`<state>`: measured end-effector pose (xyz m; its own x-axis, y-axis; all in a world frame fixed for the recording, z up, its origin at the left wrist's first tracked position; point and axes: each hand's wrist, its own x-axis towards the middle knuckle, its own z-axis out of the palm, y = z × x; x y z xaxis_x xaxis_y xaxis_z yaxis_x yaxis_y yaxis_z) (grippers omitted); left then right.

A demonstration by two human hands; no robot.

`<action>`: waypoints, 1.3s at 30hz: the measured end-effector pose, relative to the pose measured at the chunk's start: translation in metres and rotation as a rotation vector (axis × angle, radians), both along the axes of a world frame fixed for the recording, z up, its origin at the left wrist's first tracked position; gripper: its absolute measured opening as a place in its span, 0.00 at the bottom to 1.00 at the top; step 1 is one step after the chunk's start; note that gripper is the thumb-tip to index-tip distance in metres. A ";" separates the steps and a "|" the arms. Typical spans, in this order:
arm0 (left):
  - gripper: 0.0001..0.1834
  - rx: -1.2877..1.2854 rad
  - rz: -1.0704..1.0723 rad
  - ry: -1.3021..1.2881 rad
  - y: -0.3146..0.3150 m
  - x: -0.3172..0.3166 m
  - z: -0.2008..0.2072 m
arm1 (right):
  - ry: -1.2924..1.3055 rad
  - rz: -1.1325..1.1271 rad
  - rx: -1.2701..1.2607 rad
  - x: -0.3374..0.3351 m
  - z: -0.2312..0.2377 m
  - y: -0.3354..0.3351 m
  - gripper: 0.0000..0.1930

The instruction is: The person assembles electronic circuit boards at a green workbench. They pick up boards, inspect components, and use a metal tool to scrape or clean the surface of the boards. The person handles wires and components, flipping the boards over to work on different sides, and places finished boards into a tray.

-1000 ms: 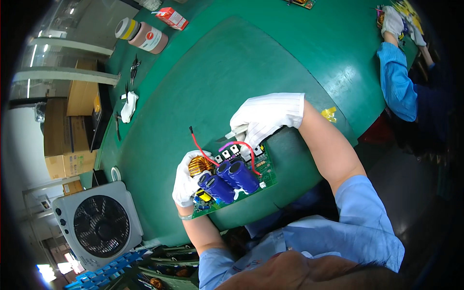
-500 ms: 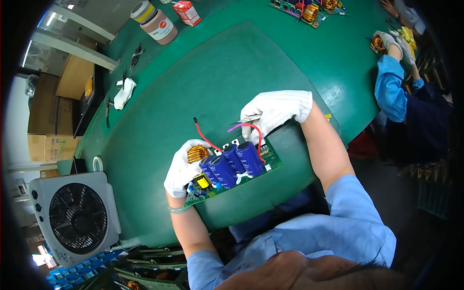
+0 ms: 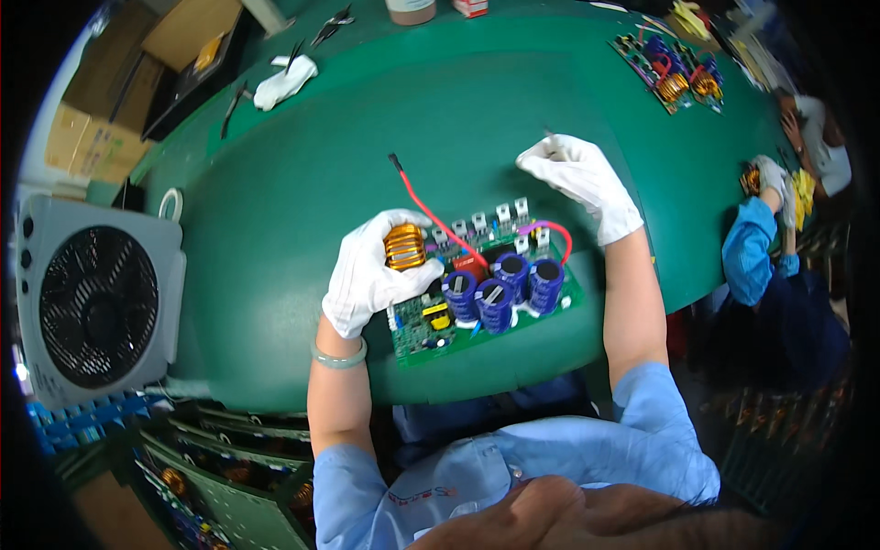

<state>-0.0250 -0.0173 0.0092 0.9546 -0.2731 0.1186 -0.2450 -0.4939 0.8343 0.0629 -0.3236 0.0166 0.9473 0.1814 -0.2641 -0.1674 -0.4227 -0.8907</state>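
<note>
Circuit board [image 3: 458, 338], green and crowded with parts, sits near the front edge of the green desk [image 3: 302, 192], in front of the person, slightly askew. Working on it well seems to call for a firm, even grip by the left side, so that the board does not slide or rock, with no twisting of the copper coil [image 3: 405, 247], whose leads could be strained. Any fine tool would best come in from above with its tip clear of the blue capacitors [image 3: 495, 305] and the upright metal-tabbed parts [image 3: 478, 223] along the far edge. The long red wire [image 3: 422, 202], which rises from the board and ends in a dark tip, and the looped red wire [image 3: 569, 243] at the right could both snag a glove, so a path around them looks safer. As for the hands, both gloved in white, the left hand [image 3: 360, 275] is curled around the coil, fingers over its far side and thumb at its near side. The right hand [image 3: 579, 176] is raised beyond the board's far right corner and apart from it, fingertips pinched narrow on a slim tool [image 3: 549, 133], mostly hidden, its exact kind unclear.
</note>
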 end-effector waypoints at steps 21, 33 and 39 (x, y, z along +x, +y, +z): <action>0.17 -0.672 0.626 0.083 0.045 0.017 0.001 | -0.124 0.089 0.284 -0.016 -0.006 -0.020 0.13; 0.19 -1.330 0.975 -0.043 0.111 0.016 -0.016 | -0.094 0.119 0.253 -0.016 -0.015 -0.007 0.14; 0.16 -1.376 0.963 0.010 0.106 0.019 -0.010 | -0.102 0.206 0.271 -0.017 -0.015 -0.010 0.14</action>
